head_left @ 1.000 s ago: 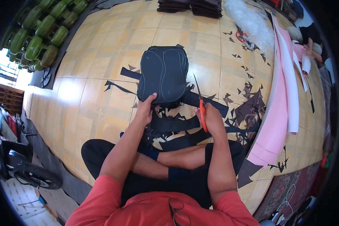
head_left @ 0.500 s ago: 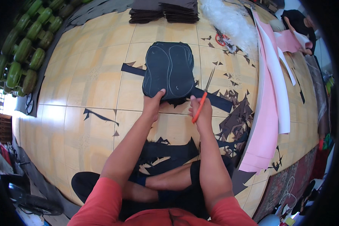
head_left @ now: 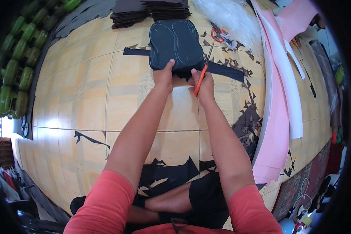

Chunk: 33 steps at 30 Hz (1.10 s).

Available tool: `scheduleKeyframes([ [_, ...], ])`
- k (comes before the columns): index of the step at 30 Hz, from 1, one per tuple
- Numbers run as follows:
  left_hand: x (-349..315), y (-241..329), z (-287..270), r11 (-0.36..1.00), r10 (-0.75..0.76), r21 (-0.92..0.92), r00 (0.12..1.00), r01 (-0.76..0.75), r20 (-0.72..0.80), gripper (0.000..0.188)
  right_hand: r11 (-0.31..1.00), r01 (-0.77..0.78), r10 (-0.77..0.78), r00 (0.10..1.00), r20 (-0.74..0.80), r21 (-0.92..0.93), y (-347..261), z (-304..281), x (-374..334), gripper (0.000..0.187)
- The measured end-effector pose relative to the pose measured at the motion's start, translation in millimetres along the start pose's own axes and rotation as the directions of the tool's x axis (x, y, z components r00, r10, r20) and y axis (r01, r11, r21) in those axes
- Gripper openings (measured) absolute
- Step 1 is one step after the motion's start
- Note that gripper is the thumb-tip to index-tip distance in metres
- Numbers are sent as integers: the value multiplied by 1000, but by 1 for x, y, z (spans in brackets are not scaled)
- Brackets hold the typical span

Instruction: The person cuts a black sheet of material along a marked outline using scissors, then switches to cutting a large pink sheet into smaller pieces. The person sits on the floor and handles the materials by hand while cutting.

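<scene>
A thick black block of stacked sheets (head_left: 175, 45), with curved sole-like outlines drawn in pale lines on top, lies on the tiled floor ahead of me. My left hand (head_left: 164, 76) grips its near edge, thumb on top and fingers hidden underneath. In my right hand (head_left: 203, 84) are orange-handled scissors (head_left: 201, 80), blades pointing away, beside the block's near right corner. The right fingers are wrapped round the handle. A black strip (head_left: 228, 72) sticks out to the right of the block, another strip (head_left: 136, 51) to its left.
Dark sheet piles (head_left: 165, 9) stand at the far side. Clear plastic (head_left: 230, 19) and red-handled scissors (head_left: 217, 36) lie far right. Long pink and white sheets (head_left: 277, 117) run along the right. Dark offcuts (head_left: 247, 124) are scattered near them; larger black scraps (head_left: 167, 173) lie by my legs.
Both hands have moved farther from me, and the block with them, closer to the far piles. The view has shifted; the person at the upper right is out of sight.
</scene>
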<state>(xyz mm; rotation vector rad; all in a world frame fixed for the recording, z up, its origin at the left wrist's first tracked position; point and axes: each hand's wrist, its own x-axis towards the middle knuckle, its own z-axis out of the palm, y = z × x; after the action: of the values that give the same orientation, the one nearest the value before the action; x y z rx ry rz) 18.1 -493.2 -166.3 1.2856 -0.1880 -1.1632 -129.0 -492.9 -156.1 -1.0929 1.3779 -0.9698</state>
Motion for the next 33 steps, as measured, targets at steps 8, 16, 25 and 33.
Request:
scheduleKeyframes([
  [8,35,4,2,998,-55,36,984,49,170,71,885,235,-248,969,21,-402,-13,-88,-72,41],
  [16,-79,-40,-15,775,269,569,959,-273,94,78,974,186,-219,925,-312,-132,0,-229,-190,43],
  [25,-292,-156,87,519,-705,813,405,-265,582,66,542,-390,-446,618,-648,-744,33,-410,-245,42],
  [33,-314,-213,115,541,-600,786,519,-298,610,50,714,-378,-337,552,-762,-590,79,-453,-225,44],
])
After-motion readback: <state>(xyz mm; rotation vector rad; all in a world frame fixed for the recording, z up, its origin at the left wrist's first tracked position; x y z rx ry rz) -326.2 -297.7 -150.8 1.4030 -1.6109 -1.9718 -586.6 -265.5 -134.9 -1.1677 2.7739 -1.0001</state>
